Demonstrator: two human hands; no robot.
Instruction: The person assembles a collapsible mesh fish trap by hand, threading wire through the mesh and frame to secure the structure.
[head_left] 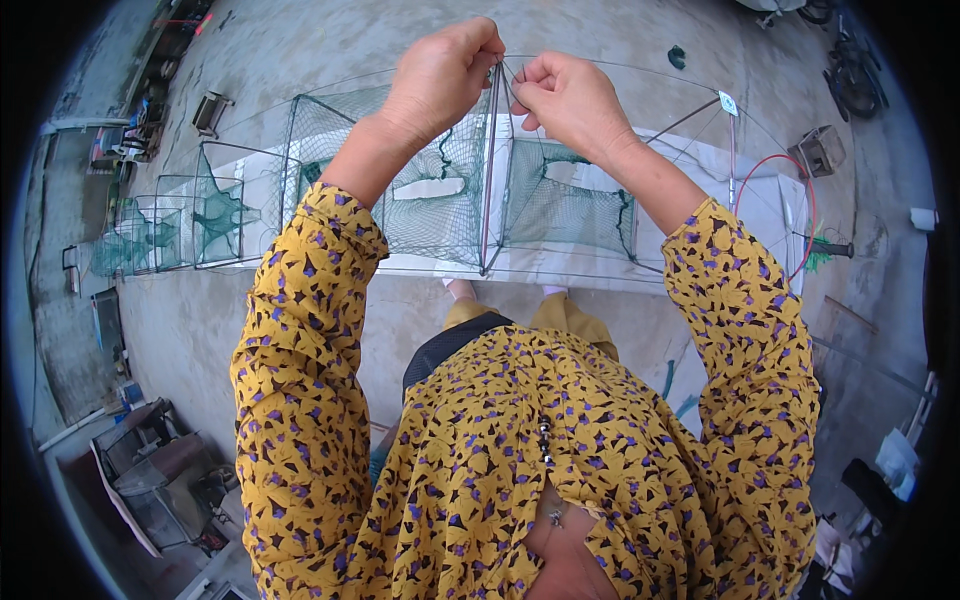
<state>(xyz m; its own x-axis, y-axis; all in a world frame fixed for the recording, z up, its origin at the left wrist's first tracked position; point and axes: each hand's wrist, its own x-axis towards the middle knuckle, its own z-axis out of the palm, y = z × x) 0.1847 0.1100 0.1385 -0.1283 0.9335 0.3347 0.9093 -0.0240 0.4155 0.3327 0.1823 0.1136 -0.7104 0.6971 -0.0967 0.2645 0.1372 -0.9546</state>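
Note:
A long green mesh net trap (430,215) with several dark rectangular frames stretches from side to side in front of me. My left hand (445,75) is closed in a pinch at the upper end of a dark frame bar (491,170). Close by on the right, my right hand (575,100) has thumb and forefinger pinched together. A thin dark cord (509,72) runs between the two sets of fingertips. Whether the left fingers also grip the bar is hidden.
White panels (655,262) lie beneath the net on the concrete floor (300,335). At right are a red hoop (815,215), a small wire cage (818,152) and a bicycle (853,80). A small stool (210,113) stands far left; a chair (150,470) sits lower left.

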